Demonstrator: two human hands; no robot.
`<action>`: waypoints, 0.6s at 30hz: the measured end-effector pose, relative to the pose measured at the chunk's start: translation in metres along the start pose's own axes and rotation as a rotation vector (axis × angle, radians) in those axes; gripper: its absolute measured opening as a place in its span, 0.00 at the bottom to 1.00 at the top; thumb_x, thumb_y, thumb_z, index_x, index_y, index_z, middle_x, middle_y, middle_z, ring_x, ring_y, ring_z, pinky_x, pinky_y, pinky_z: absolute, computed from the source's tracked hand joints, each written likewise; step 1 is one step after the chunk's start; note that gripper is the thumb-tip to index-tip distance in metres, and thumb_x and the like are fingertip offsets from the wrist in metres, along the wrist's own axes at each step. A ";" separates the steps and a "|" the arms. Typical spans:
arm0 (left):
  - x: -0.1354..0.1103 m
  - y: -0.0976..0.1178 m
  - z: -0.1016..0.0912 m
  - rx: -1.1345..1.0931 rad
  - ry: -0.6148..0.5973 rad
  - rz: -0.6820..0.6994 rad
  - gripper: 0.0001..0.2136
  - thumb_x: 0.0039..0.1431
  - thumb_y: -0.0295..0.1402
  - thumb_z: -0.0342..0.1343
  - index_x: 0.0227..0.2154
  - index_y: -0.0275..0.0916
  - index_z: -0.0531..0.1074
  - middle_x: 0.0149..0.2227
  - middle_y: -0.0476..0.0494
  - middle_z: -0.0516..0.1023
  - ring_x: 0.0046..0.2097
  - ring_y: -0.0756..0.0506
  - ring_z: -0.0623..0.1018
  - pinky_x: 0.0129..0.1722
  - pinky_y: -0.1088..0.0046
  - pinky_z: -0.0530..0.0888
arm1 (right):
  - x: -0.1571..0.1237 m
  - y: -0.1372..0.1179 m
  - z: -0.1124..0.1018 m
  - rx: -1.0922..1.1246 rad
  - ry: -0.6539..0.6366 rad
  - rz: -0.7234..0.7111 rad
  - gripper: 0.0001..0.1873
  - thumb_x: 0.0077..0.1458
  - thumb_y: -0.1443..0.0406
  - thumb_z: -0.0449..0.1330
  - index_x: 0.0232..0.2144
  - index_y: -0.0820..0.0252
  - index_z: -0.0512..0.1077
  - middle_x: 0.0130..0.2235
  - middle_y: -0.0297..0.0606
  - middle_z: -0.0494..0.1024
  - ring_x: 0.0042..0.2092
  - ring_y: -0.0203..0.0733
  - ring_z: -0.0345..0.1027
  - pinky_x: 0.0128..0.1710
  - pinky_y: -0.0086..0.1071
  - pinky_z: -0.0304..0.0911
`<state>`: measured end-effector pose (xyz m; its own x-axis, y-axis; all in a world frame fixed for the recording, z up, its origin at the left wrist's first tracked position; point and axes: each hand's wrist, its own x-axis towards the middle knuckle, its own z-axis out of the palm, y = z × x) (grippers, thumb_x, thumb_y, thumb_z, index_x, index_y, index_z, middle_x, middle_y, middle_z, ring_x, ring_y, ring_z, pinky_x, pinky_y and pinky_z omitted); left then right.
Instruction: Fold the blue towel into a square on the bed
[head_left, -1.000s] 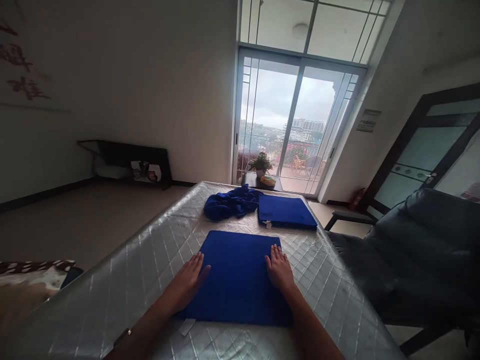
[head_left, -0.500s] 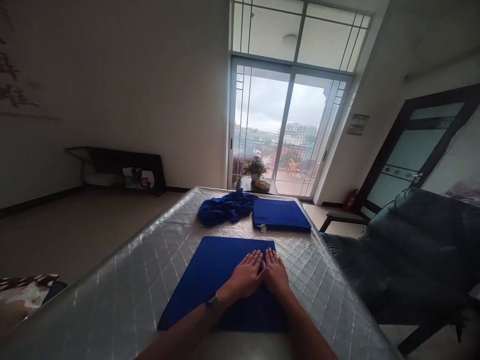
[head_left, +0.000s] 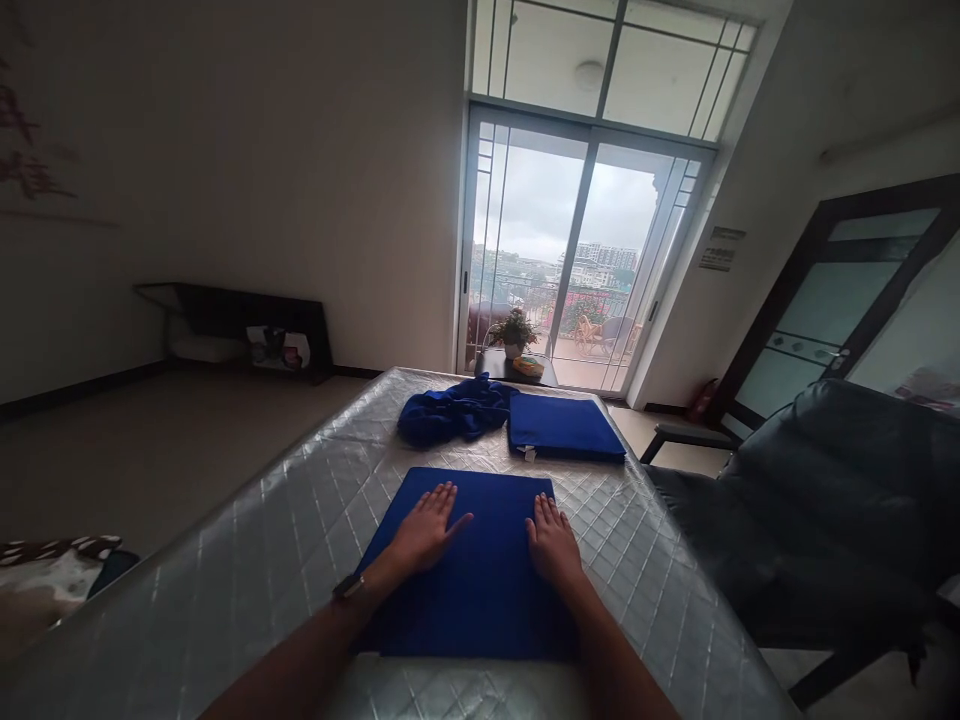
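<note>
A flat blue cloth piece [head_left: 484,575], roughly square, lies before me on a padded silver surface [head_left: 247,580]. My left hand [head_left: 426,530] rests on its left part, fingers stretched out and thumb apart. Flat on its right edge lies my right hand [head_left: 553,538], fingers extended. Neither hand grips anything. Beyond the cloth, a neat blue folded stack [head_left: 566,428] with a small white tag sits at the far right. Left of that stack is a crumpled heap of blue cloth [head_left: 454,410], touching or almost touching it.
A dark padded chair [head_left: 810,500] stands close along the right side. Past the far edge is a small table with a potted plant [head_left: 514,335] before a glass sliding door [head_left: 555,250]. A black rack [head_left: 247,325] leans by the left wall.
My left hand has slid leftward across the cloth, away from my right hand, which stays at the right edge. The cloth's left edge now appears farther in beneath my left arm.
</note>
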<state>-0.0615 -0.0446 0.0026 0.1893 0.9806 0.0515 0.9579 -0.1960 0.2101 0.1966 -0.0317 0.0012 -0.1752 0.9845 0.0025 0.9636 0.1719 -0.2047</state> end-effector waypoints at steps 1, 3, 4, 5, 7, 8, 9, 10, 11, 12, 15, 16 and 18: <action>-0.003 -0.012 -0.003 0.018 0.004 -0.038 0.39 0.65 0.57 0.30 0.67 0.29 0.49 0.70 0.34 0.46 0.70 0.40 0.48 0.68 0.59 0.48 | 0.000 0.000 0.000 -0.001 -0.002 0.003 0.32 0.66 0.58 0.35 0.68 0.67 0.46 0.70 0.38 0.43 0.70 0.40 0.33 0.67 0.38 0.31; -0.007 -0.032 -0.009 0.050 0.008 -0.118 0.39 0.66 0.55 0.28 0.67 0.28 0.48 0.70 0.34 0.45 0.70 0.40 0.47 0.68 0.59 0.48 | -0.001 0.000 0.000 -0.005 -0.002 0.006 0.32 0.66 0.58 0.36 0.68 0.67 0.46 0.70 0.37 0.43 0.70 0.40 0.32 0.67 0.37 0.31; -0.008 -0.039 -0.011 0.059 0.005 -0.157 0.38 0.66 0.55 0.27 0.67 0.27 0.47 0.70 0.33 0.45 0.70 0.40 0.47 0.67 0.59 0.48 | -0.001 0.000 -0.001 -0.008 0.001 0.006 0.32 0.66 0.58 0.36 0.68 0.67 0.46 0.70 0.37 0.43 0.70 0.39 0.32 0.67 0.37 0.31; -0.009 -0.044 -0.013 0.063 -0.002 -0.189 0.38 0.66 0.54 0.26 0.67 0.26 0.47 0.70 0.33 0.44 0.70 0.40 0.47 0.67 0.59 0.48 | -0.002 -0.001 -0.001 -0.011 0.005 0.005 0.32 0.66 0.58 0.35 0.68 0.67 0.46 0.70 0.38 0.43 0.70 0.39 0.33 0.67 0.37 0.31; -0.011 -0.048 -0.016 0.060 -0.018 -0.224 0.38 0.67 0.53 0.25 0.67 0.24 0.45 0.70 0.33 0.42 0.70 0.40 0.46 0.67 0.60 0.48 | -0.003 -0.001 -0.002 -0.018 0.011 0.003 0.32 0.66 0.58 0.35 0.68 0.68 0.46 0.70 0.39 0.44 0.70 0.39 0.33 0.67 0.37 0.32; -0.011 -0.048 -0.017 0.057 -0.023 -0.231 0.39 0.66 0.54 0.25 0.67 0.24 0.45 0.70 0.33 0.42 0.70 0.41 0.45 0.67 0.60 0.48 | -0.003 -0.001 -0.004 -0.021 0.010 0.004 0.32 0.66 0.58 0.35 0.68 0.68 0.46 0.70 0.39 0.44 0.70 0.39 0.34 0.67 0.37 0.33; -0.011 -0.047 -0.018 0.057 -0.025 -0.233 0.39 0.66 0.54 0.25 0.67 0.24 0.45 0.70 0.33 0.42 0.70 0.41 0.45 0.67 0.60 0.47 | -0.003 -0.001 -0.005 -0.023 0.005 0.006 0.32 0.66 0.59 0.36 0.68 0.68 0.47 0.70 0.39 0.44 0.70 0.40 0.34 0.67 0.37 0.33; -0.011 -0.045 -0.019 0.059 -0.025 -0.235 0.39 0.66 0.54 0.25 0.67 0.24 0.45 0.70 0.33 0.42 0.70 0.41 0.45 0.67 0.60 0.47 | -0.003 -0.001 -0.007 -0.025 -0.004 0.008 0.32 0.66 0.59 0.36 0.68 0.68 0.47 0.70 0.40 0.45 0.70 0.40 0.35 0.67 0.38 0.34; -0.011 -0.044 -0.019 0.061 -0.025 -0.237 0.39 0.66 0.54 0.25 0.67 0.24 0.45 0.70 0.33 0.42 0.70 0.41 0.45 0.67 0.60 0.47 | -0.001 0.000 -0.009 -0.026 -0.015 0.010 0.32 0.66 0.59 0.36 0.68 0.69 0.47 0.70 0.40 0.46 0.70 0.40 0.36 0.67 0.38 0.34; -0.011 -0.043 -0.019 0.063 -0.022 -0.238 0.39 0.66 0.54 0.25 0.67 0.24 0.45 0.70 0.32 0.42 0.70 0.40 0.45 0.67 0.60 0.47 | 0.001 0.000 -0.011 -0.027 -0.025 0.012 0.32 0.66 0.59 0.36 0.67 0.69 0.48 0.70 0.40 0.47 0.70 0.41 0.36 0.67 0.39 0.34; -0.010 -0.043 -0.016 0.064 -0.006 -0.230 0.39 0.66 0.54 0.26 0.67 0.24 0.46 0.70 0.32 0.43 0.70 0.40 0.46 0.67 0.59 0.49 | 0.014 -0.001 -0.019 -0.027 -0.023 0.013 0.32 0.66 0.59 0.37 0.67 0.69 0.49 0.69 0.41 0.48 0.70 0.42 0.37 0.67 0.38 0.35; -0.010 -0.044 -0.015 0.065 0.001 -0.227 0.39 0.66 0.54 0.27 0.67 0.24 0.47 0.70 0.32 0.43 0.70 0.40 0.46 0.67 0.59 0.49 | 0.019 -0.002 -0.021 -0.027 -0.012 0.015 0.31 0.66 0.59 0.37 0.67 0.69 0.49 0.69 0.41 0.48 0.70 0.42 0.36 0.67 0.38 0.35; -0.009 -0.047 -0.012 0.072 0.012 -0.225 0.39 0.66 0.54 0.27 0.67 0.24 0.48 0.70 0.32 0.44 0.70 0.39 0.47 0.67 0.59 0.50 | 0.030 -0.003 -0.022 -0.027 0.008 0.021 0.32 0.66 0.59 0.37 0.67 0.69 0.48 0.70 0.41 0.47 0.70 0.40 0.35 0.67 0.37 0.34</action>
<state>-0.1102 -0.0444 0.0036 -0.0331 0.9992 0.0234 0.9886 0.0293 0.1475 0.1931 -0.0018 0.0238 -0.1532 0.9882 0.0063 0.9721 0.1518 -0.1787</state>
